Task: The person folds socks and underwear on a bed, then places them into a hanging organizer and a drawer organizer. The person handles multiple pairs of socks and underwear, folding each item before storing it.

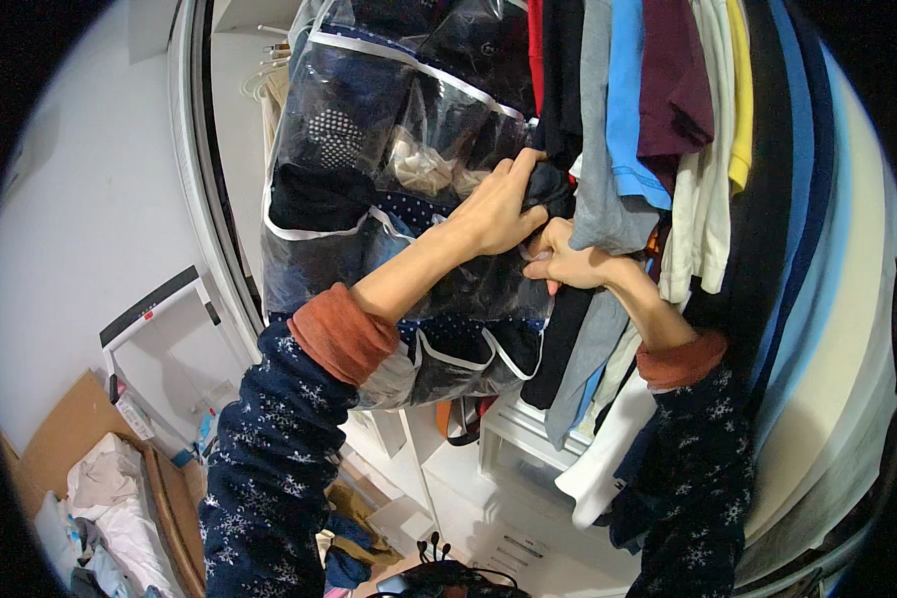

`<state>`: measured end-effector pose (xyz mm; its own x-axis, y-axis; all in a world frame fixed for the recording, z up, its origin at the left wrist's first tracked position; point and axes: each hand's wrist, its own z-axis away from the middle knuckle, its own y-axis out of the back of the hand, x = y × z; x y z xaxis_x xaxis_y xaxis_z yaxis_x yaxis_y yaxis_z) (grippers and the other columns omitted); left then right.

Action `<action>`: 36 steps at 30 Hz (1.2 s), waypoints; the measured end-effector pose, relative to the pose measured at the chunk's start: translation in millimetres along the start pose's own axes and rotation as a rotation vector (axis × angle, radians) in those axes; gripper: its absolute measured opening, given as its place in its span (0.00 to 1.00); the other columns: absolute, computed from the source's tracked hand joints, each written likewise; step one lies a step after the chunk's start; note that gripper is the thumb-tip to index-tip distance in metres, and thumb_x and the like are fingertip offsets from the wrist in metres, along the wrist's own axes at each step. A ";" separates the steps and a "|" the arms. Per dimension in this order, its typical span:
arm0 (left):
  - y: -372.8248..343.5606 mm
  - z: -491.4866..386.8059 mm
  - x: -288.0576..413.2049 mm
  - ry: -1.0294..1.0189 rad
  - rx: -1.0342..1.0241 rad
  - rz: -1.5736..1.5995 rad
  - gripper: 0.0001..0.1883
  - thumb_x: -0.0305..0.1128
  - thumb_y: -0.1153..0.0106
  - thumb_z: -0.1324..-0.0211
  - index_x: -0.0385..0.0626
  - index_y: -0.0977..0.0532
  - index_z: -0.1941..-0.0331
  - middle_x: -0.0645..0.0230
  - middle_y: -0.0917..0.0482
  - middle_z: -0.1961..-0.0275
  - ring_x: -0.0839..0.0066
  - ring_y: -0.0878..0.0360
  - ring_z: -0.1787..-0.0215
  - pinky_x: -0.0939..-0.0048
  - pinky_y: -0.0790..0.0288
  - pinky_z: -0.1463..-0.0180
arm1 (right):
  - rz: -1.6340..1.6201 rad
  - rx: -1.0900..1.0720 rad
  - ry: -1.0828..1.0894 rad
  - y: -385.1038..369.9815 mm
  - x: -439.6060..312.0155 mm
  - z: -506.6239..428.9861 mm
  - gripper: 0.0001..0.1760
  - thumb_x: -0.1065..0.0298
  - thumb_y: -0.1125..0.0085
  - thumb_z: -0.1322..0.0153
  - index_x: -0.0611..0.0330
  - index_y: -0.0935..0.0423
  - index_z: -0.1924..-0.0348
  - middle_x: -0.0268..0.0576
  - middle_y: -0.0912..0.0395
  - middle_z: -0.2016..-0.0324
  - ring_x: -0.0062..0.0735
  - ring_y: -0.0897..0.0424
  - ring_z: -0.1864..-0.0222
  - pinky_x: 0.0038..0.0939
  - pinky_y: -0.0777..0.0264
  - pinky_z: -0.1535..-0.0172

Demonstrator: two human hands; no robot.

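A hanging organizer [426, 261] with clear plastic pockets, white trim and navy polka-dot fabric fills the middle of the view. My left hand [501, 202] is at its right side, fingers closed around a bunched black cloth item [549, 188]. Just below and to the right, my right hand [572, 258] has its fingers curled at the organizer's right edge, seemingly pinching the clear pocket plastic. Its fingertips are partly hidden. Inside the pockets sit a white-dotted dark bundle [335, 138], a cream bundle [418, 163] and black cloth [318, 198].
Hanging shirts [658, 97] crowd close on the right, a grey sleeve [617, 217] draping over my right wrist. Below are a white drawer unit [501, 441] and a white shelf [523, 516]. An open cardboard box [168, 493] of clothes stands lower left, near a white folding frame [149, 314].
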<state>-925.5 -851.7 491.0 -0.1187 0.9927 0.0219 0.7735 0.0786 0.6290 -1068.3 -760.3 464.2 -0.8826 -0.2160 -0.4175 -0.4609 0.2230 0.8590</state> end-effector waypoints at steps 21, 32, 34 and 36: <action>1.2 -16.8 -7.9 0.052 -0.436 -0.090 0.38 0.45 0.37 0.52 0.41 0.35 0.37 0.40 0.22 0.50 0.48 0.24 0.44 0.58 0.32 0.39 | 0.034 -0.240 -0.014 14.7 8.5 8.7 0.10 0.64 0.38 0.32 0.63 0.18 0.68 0.33 0.20 0.78 0.19 0.22 0.76 0.24 0.31 0.70; -0.6 -46.0 7.7 0.260 -0.656 -0.202 0.32 0.47 0.42 0.52 0.39 0.25 0.44 0.47 0.22 0.45 0.55 0.21 0.44 0.60 0.28 0.42 | 0.438 -0.064 -0.072 18.5 27.4 7.2 0.15 0.56 0.37 0.34 0.58 0.15 0.64 0.44 0.16 0.73 0.34 0.18 0.70 0.34 0.27 0.61; -8.2 -53.5 5.6 0.302 -0.755 -0.252 0.28 0.46 0.42 0.53 0.40 0.22 0.49 0.50 0.20 0.47 0.56 0.20 0.45 0.60 0.27 0.44 | 0.506 0.037 -0.028 20.1 27.0 8.4 0.16 0.54 0.36 0.34 0.57 0.15 0.64 0.44 0.16 0.72 0.34 0.18 0.70 0.34 0.27 0.62; -22.6 -60.9 4.8 0.210 -0.768 -0.412 0.22 0.42 0.40 0.54 0.42 0.17 0.56 0.54 0.17 0.51 0.59 0.19 0.48 0.60 0.26 0.47 | 0.571 0.135 -0.010 21.3 27.4 9.2 0.17 0.53 0.36 0.35 0.57 0.15 0.63 0.46 0.16 0.71 0.35 0.18 0.70 0.35 0.27 0.62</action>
<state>-981.5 -854.2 524.3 -0.4646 0.8563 -0.2258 0.0234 0.2668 0.9635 -1103.1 -752.7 468.3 -0.9951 -0.0174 0.0973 0.0810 0.4209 0.9035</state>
